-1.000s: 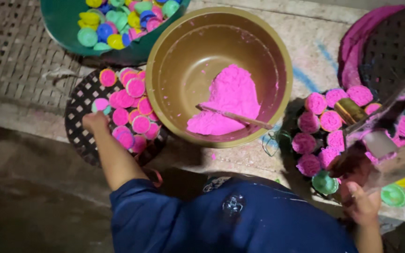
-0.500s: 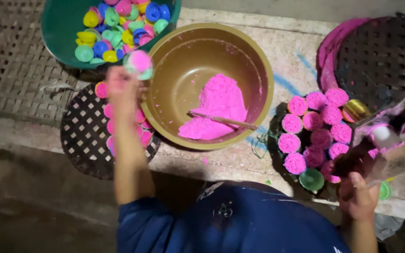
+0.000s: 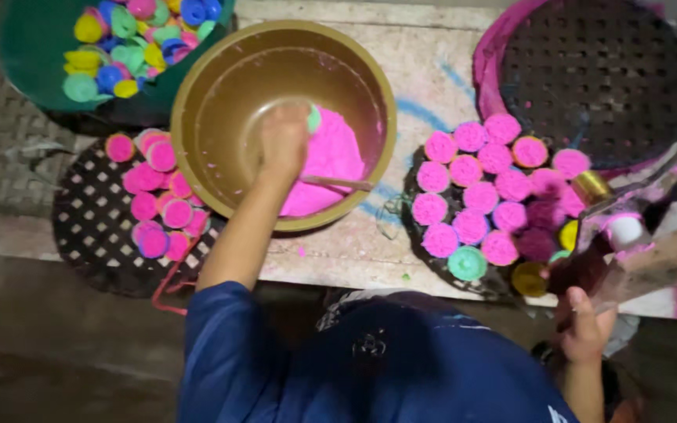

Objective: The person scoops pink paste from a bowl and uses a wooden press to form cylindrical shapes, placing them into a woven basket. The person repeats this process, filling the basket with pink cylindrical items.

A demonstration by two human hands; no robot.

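**Hand in the powder bowl**

Head view, looking straight down. At centre, a wide golden-brown bowl (image 3: pixel 221 117), part-filled on its right side with a heap of bright pink powder (image 3: pixel 331 160). Inside the bowl, the left hand (image 3: pixel 284 141), fingers curled shut around a small green cup (image 3: pixel 314 118) — only a sliver of its rim visible past the knuckles, pressed against the upper edge of the pink heap. Just below the hand, a thin stick-like tool (image 3: pixel 338 184) lying across the powder, untouched.

Left of the bowl, a dark perforated round tray (image 3: pixel 92 227) carrying a cluster of pink-filled cups (image 3: pixel 154 204), packed close together. Above and left of the bowl, a green tub (image 3: pixel 25 55) holding loose empty cups (image 3: pixel 131 39) in yellow, green, blue and pink. Right of the bowl, a second dark tray with more pink-filled cups (image 3: pixel 472 192) in rough rows, one green cup and a yellow one at its lower edge. Further right and higher, a large dark lattice disc (image 3: pixel 597 74) with a pink rim.

Low and well right of the bowl, the right hand (image 3: pixel 585 325), closed on the bottom corner of a clear plastic bag (image 3: pixel 652 227) smeared with pink — exact hold on it hard to make out. In the foreground, a dark blue sleeve and shirt (image 3: pixel 370 368).
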